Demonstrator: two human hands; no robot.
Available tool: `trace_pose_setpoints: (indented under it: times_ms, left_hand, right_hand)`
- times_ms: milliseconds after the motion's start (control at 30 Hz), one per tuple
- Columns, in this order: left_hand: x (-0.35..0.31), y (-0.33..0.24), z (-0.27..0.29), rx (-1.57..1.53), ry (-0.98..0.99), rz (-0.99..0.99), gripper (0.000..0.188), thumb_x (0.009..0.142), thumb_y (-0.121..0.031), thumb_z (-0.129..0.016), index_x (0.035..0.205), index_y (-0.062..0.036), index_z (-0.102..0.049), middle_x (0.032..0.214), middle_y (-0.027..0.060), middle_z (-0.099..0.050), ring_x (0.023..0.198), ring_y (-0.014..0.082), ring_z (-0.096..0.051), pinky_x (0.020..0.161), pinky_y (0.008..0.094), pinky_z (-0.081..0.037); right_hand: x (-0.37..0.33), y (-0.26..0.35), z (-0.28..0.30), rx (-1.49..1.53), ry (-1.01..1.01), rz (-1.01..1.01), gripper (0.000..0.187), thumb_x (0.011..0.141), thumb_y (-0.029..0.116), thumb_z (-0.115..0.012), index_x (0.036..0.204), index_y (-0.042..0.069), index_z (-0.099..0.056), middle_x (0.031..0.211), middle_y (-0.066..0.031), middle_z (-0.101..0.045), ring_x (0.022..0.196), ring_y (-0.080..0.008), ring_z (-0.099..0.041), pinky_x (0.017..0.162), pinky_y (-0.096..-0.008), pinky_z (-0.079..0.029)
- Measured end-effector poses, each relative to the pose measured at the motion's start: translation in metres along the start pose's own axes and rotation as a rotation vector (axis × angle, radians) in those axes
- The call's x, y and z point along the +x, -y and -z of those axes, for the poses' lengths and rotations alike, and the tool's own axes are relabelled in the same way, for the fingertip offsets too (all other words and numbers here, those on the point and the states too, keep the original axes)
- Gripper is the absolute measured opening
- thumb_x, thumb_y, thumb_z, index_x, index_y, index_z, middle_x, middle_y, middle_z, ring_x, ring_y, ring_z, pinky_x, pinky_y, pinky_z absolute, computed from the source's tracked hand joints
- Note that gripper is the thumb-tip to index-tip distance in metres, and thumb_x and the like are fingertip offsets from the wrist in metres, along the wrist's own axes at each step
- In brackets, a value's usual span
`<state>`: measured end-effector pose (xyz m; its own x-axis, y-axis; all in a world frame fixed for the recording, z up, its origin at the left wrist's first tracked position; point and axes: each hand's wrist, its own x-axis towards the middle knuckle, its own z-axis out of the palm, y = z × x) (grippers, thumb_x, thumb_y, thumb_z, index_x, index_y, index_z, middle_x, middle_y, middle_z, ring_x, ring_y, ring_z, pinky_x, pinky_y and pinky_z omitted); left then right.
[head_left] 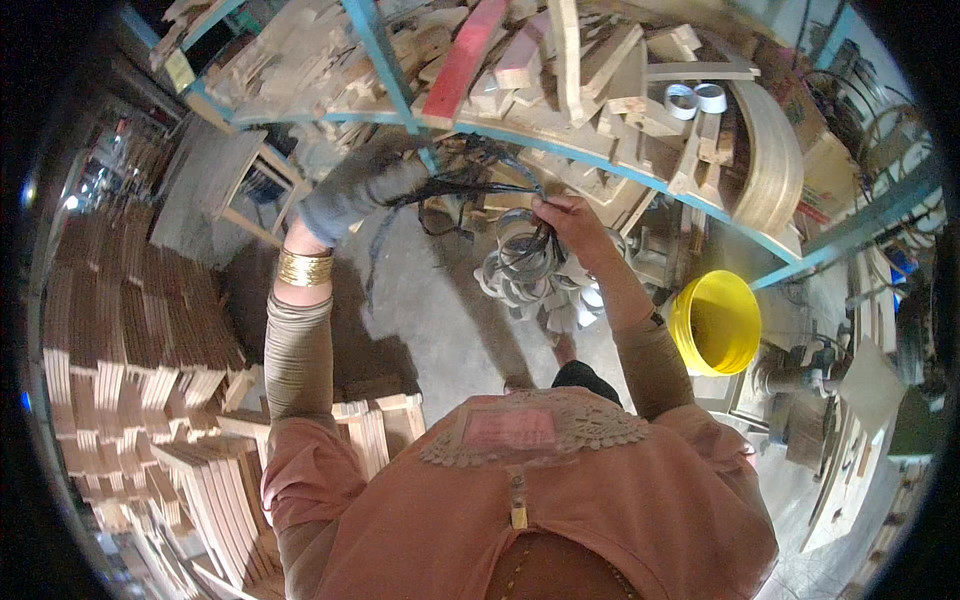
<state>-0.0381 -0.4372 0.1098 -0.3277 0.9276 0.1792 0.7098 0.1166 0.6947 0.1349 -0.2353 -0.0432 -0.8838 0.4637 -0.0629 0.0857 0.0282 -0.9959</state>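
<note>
My left hand [362, 190], in a grey glove, is closed around a bundle of thin black strips [470, 187] in front of the shelf. Its fingertips are dark and partly blurred. The strips stretch across to my bare right hand [578, 228], whose thumb and fingers pinch them, and one loose end dangles below the glove. Just under my right hand is a cluster of grey and white rings [525, 250], like tape cores. Some dark strands run down among them; whether the cluster hangs from these strands I cannot tell.
A blue-framed shelf [600, 160] ahead bears wood offcuts, a red block [465, 62] and two white tape rolls [695, 100]. At the right stands a yellow bucket [716, 322]. Stacks of wooden pieces [140, 300] rise at the left. Grey floor [430, 310] lies below.
</note>
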Motion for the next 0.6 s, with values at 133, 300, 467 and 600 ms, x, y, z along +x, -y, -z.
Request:
trace_pose_setpoints:
  times_ms: [133,300,467,600]
  left_hand:
    - [0.032,-0.003,-0.014,0.114,0.286,0.190,0.033,0.077,-0.025,-0.061,0.097,0.0011,-0.057,0.071,0.0026,-0.055,0.062,0.0069,-0.047,0.056,0.0219,-0.039]
    - [0.082,-0.037,-0.020,-0.358,0.156,-0.016,0.027,0.079,-0.020,-0.057,0.097,-0.0005,-0.057,0.084,0.0058,-0.056,0.071,0.0101,-0.052,0.063,0.0226,-0.044]
    - [0.131,-0.057,-0.027,-0.126,0.176,-0.745,0.023,0.077,-0.008,-0.054,0.099,-0.0037,-0.056,0.106,0.0112,-0.051,0.093,0.0217,-0.054,0.077,0.0269,-0.046]
    - [0.151,-0.083,-0.031,-0.253,0.171,-0.501,0.028,0.070,-0.004,-0.058,0.097,-0.0027,-0.056,0.103,0.0102,-0.052,0.089,0.0212,-0.055,0.074,0.0273,-0.048]
  right_hand:
    - [-0.008,0.011,0.013,0.085,-0.043,0.070,0.029,0.083,0.027,-0.055,0.074,0.000,-0.061,0.064,0.0010,-0.054,0.061,-0.0071,-0.044,0.056,-0.0235,-0.037]
    - [-0.017,0.010,0.038,0.051,-0.106,-0.004,0.030,0.083,0.030,-0.055,0.080,0.001,-0.062,0.066,0.0017,-0.054,0.059,-0.0070,-0.043,0.053,-0.0224,-0.036]
    - [-0.019,0.002,0.058,0.056,-0.077,-0.024,0.032,0.082,0.033,-0.055,0.085,0.002,-0.062,0.064,0.0023,-0.052,0.055,-0.0070,-0.042,0.049,-0.0238,-0.036]
    - [-0.024,0.011,0.073,-0.042,0.005,0.030,0.033,0.082,0.037,-0.053,0.086,0.005,-0.062,0.060,0.0008,-0.050,0.055,-0.0080,-0.044,0.052,-0.0247,-0.039]
